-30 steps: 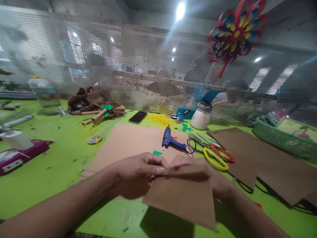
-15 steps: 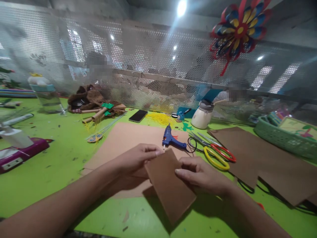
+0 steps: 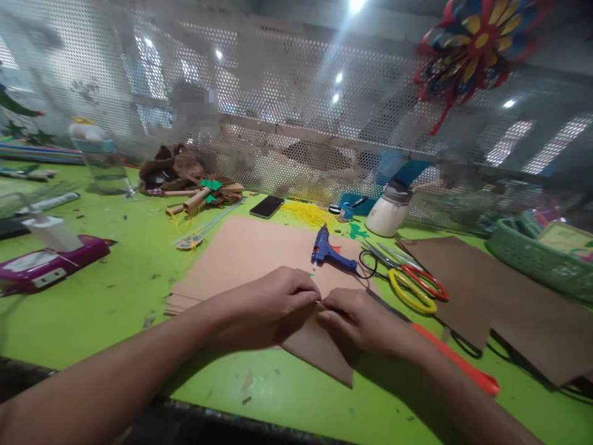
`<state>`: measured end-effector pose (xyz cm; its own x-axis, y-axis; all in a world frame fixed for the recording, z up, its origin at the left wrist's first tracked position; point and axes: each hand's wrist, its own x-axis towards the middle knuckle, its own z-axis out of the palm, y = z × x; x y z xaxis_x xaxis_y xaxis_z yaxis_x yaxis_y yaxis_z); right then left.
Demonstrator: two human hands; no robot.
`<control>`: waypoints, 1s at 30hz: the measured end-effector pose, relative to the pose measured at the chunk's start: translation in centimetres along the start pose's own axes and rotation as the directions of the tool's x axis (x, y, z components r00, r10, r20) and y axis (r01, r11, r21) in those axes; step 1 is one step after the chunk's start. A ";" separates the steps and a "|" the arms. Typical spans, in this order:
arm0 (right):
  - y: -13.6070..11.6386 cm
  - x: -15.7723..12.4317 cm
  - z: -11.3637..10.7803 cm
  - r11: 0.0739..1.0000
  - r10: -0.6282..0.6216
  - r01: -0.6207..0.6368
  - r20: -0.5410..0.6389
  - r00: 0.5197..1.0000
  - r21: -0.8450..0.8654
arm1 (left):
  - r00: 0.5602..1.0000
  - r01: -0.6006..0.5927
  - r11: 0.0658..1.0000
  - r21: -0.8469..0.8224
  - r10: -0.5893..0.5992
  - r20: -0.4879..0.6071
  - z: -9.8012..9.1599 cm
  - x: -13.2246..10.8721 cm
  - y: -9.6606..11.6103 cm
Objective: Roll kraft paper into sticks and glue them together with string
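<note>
Apparently light and easily creased, the brown paper (image 3: pixel 320 351), pinched by left hand (image 3: pixel 283 301) and right hand (image 3: pixel 360 316), suits edge holds.

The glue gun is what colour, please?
The glue gun is dark blue, showing best in the head view.

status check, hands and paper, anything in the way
Left hand, right hand: both pinching brown paper. Glue gun lies beyond, clear of them. Nothing visibly blocking.

A grey perforated screen (image 3: pixel 259 74) stands behind the bright green tabletop (image 3: pixel 134 266), whose near edge is dark. A lamp (image 3: pixel 356 5) glares at the top; smaller lights (image 3: pixel 339 78) dot the screen, and pale strips (image 3: pixel 512 142) slant at right.
</note>
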<state>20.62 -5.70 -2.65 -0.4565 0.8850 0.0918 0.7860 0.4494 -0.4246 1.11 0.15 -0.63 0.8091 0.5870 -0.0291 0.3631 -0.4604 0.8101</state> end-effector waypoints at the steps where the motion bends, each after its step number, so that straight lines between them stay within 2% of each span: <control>1: 0.0 0.1 0.1 1.000 0.000 -0.001 -0.035 0.999 -0.023 | 1.000 -0.023 0.998 0.058 0.023 0.006 -0.1 0.0 -0.1; 4: 0.2 0.4 0.5 0.998 0.002 -0.009 -0.127 0.992 -0.058 | 0.999 -0.042 0.983 0.178 0.044 -0.008 -0.2 0.3 -1.0; 8: 1.1 0.5 0.9 0.997 -0.018 0.004 -0.183 0.983 -0.076 | 0.996 -0.058 0.939 0.339 0.077 -0.045 -0.3 1.1 -2.6; 11: 2.0 0.6 1.2 0.996 -0.022 0.004 -0.209 0.978 -0.087 | 0.987 -0.108 0.878 0.466 0.149 -0.051 -0.5 1.6 -3.4; 14: 2.3 0.6 1.5 0.995 -0.006 -0.014 -0.205 0.979 -0.096 | 0.985 -0.123 0.850 0.512 0.168 -0.042 -0.5 1.9 -3.9; 18: 2.1 0.6 1.9 0.991 -0.019 -0.012 -0.227 0.974 -0.135 | 0.974 -0.174 0.832 0.527 0.224 -0.031 -0.4 2.0 -3.8; 23: 1.6 0.7 2.3 0.970 -0.109 0.047 -0.250 0.962 -0.239 | 0.970 -0.188 0.831 0.524 0.240 -0.033 -0.3 1.7 -3.5; 27: 1.0 0.5 2.4 0.929 -0.174 0.085 -0.221 0.960 -0.359 | 0.959 -0.211 0.775 0.595 0.281 -0.026 0.2 1.3 -2.8; 30: 0.6 0.4 2.4 0.907 -0.174 0.071 -0.216 0.961 -0.416 | 0.955 -0.222 0.736 0.640 0.295 -0.009 0.2 0.9 -1.9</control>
<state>19.94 -5.35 -5.07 -0.4852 0.7982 0.3570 0.8538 0.5206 -0.0037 1.29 1.38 -2.30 0.8761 0.4307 0.2167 0.3837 -0.8950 0.2274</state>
